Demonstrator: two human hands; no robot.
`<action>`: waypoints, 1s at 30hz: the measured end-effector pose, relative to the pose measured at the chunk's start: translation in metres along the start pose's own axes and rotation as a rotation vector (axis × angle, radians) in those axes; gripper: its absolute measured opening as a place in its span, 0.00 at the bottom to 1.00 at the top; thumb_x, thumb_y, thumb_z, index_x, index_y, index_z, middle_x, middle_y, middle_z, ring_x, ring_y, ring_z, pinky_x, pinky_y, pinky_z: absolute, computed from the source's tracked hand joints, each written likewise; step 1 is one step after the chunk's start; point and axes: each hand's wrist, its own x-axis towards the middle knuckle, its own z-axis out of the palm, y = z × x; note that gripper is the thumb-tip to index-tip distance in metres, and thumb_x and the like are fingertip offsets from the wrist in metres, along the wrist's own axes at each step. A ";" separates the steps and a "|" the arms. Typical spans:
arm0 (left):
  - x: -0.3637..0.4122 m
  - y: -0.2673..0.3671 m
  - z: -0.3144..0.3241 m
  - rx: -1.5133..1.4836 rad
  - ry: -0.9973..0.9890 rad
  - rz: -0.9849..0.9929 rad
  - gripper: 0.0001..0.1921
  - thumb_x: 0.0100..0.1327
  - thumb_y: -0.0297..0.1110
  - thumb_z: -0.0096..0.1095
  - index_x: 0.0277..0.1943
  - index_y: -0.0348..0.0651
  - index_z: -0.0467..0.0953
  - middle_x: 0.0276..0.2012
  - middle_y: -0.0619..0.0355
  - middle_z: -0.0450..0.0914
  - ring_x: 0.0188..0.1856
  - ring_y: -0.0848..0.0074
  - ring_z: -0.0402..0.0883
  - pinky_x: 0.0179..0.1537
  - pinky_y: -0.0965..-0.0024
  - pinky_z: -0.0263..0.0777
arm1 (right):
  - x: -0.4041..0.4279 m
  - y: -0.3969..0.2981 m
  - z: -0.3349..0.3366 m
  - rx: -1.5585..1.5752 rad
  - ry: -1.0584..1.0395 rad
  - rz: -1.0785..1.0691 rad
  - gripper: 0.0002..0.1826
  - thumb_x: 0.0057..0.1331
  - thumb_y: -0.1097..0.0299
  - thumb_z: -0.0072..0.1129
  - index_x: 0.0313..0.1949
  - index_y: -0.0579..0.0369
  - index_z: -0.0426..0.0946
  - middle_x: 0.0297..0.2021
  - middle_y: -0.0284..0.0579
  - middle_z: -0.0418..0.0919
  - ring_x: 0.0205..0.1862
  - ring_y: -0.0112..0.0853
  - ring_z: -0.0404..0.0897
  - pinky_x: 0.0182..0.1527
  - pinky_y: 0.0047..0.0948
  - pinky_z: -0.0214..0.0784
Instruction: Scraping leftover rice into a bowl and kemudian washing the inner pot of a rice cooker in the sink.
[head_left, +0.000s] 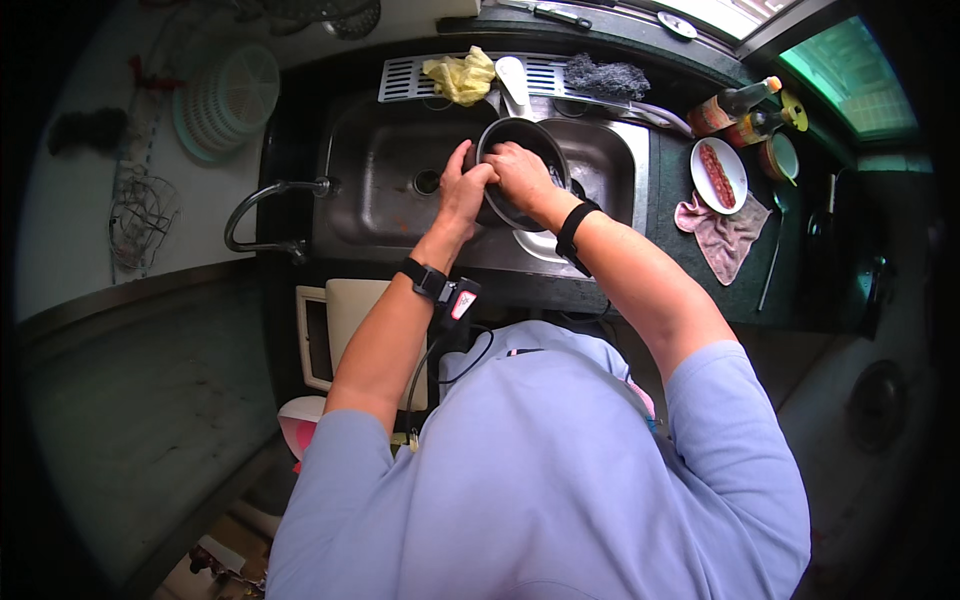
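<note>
A round, dark metal pot (516, 219) is held over the double-bowl stainless steel sink (375, 150), near the divider. My left hand (463, 184) grips its left side, where a dark handle seems to be, with the thumb pointing towards the rim. Inside the opening is my right hand (521, 172), its fingers bent down; whether they hold something cannot be seen. Part of a pale dish or container (541, 244) shows beneath the pot, in the right bowl. The pot's contents are mostly hidden by my right hand.
A curved faucet (259, 191) stands left. Behind the sink, a slotted metal rack (405, 77) bears a yellow cloth (461, 75) and a dark mesh scrubber (607, 77). At right are a plate with sausage (718, 176), a pink cloth (726, 236), bottles (739, 101) and a bowl (784, 156).
</note>
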 end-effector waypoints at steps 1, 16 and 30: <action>0.001 0.001 -0.002 -0.060 -0.008 -0.024 0.44 0.47 0.35 0.65 0.72 0.37 0.68 0.59 0.43 0.78 0.61 0.61 0.77 0.62 0.66 0.69 | -0.003 0.005 -0.002 -0.008 -0.006 0.002 0.06 0.61 0.68 0.60 0.31 0.53 0.85 0.42 0.48 0.84 0.50 0.46 0.83 0.50 0.43 0.78; -0.005 -0.007 0.000 -0.132 -0.052 -0.074 0.43 0.49 0.29 0.62 0.74 0.36 0.65 0.52 0.49 0.78 0.52 0.66 0.77 0.57 0.65 0.70 | -0.027 -0.014 0.010 0.571 -0.391 0.340 0.09 0.59 0.71 0.63 0.39 0.58 0.85 0.34 0.61 0.84 0.40 0.53 0.86 0.43 0.45 0.76; -0.001 -0.012 -0.006 -0.343 -0.241 -0.108 0.41 0.53 0.23 0.56 0.75 0.35 0.62 0.57 0.54 0.76 0.53 0.72 0.76 0.56 0.72 0.71 | -0.041 0.020 -0.001 -0.027 -0.094 0.305 0.09 0.62 0.69 0.57 0.32 0.55 0.86 0.33 0.57 0.86 0.39 0.51 0.87 0.44 0.50 0.80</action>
